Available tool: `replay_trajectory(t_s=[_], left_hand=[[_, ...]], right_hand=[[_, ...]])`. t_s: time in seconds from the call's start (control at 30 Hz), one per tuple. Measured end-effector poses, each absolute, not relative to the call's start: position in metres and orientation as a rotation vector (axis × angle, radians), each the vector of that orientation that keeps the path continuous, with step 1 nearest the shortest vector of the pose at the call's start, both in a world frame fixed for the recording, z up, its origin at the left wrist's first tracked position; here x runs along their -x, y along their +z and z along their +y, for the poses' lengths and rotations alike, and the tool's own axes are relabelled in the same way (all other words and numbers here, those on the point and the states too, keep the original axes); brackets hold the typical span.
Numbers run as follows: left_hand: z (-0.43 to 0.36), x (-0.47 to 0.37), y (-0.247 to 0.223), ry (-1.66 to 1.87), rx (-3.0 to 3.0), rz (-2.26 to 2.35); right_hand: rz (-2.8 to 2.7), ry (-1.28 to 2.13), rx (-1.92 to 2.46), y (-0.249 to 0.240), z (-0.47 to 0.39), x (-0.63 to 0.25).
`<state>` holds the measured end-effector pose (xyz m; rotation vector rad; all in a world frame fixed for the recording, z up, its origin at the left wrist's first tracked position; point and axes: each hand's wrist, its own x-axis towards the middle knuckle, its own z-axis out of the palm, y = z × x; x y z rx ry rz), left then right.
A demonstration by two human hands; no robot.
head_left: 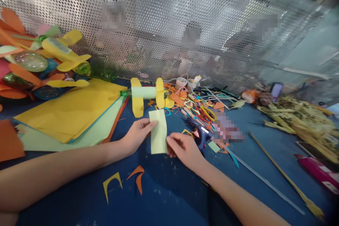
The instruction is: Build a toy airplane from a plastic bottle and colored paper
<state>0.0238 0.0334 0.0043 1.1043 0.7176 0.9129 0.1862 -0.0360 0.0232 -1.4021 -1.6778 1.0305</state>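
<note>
A pale yellow-green strip of paper [158, 136] is held upright in front of me, above the blue table. My left hand [139, 135] pinches its left edge between thumb and fingers. At the strip's right edge, my right hand [186, 149] has thumb and fingers closed on the paper; its lower fingers curl partly out of sight. Just beyond lies a green bottle [125, 93] wrapped in pale green paper [144, 92], with yellow paper wings [137, 106] across it. An orange paper scrap [139, 178] and a yellow scrap [111, 183] lie nearer me.
Yellow paper sheets [79, 107] are stacked left, beneath a heap of bottle-and-paper planes [57, 51]. Paper scraps, pens and scissors [208, 113] clutter the right. Farther right are a thin stick [280, 169], a clear rod [265, 178] and dried husks [299, 113]. A perforated metal screen [159, 17] stands behind.
</note>
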Motion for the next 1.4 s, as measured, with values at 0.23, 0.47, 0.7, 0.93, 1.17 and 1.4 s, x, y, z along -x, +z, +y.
replay_trajectory(t_s=[0.23, 0.47, 0.7, 0.93, 1.17, 1.4], left_hand=[[0.040, -0.024, 0.003, 0.935, -0.918, 0.620], [0.040, -0.024, 0.005, 0.897, -0.934, 0.624], [0.039, -0.022, 0.009, 0.840, -0.970, 0.676], [0.038, -0.023, 0.008, 0.834, -0.967, 0.636], [0.039, -0.023, 0.006, 0.874, -0.914, 0.646], [0.038, -0.024, 0.007, 0.915, -0.918, 0.716]], right_hand=[[-2.519, 0.605, 0.954, 0.023, -0.062, -0.157], [-2.782, 0.351, 0.697, 0.024, -0.054, -0.116], [-2.889, 0.285, 0.616, 0.024, -0.051, -0.093], [-2.847, 0.170, 0.616, 0.017, -0.061, -0.095], [-2.685, 0.403, 0.840, 0.037, -0.070, -0.129], [-2.245, 0.104, 1.486, 0.088, -0.003, -0.229]])
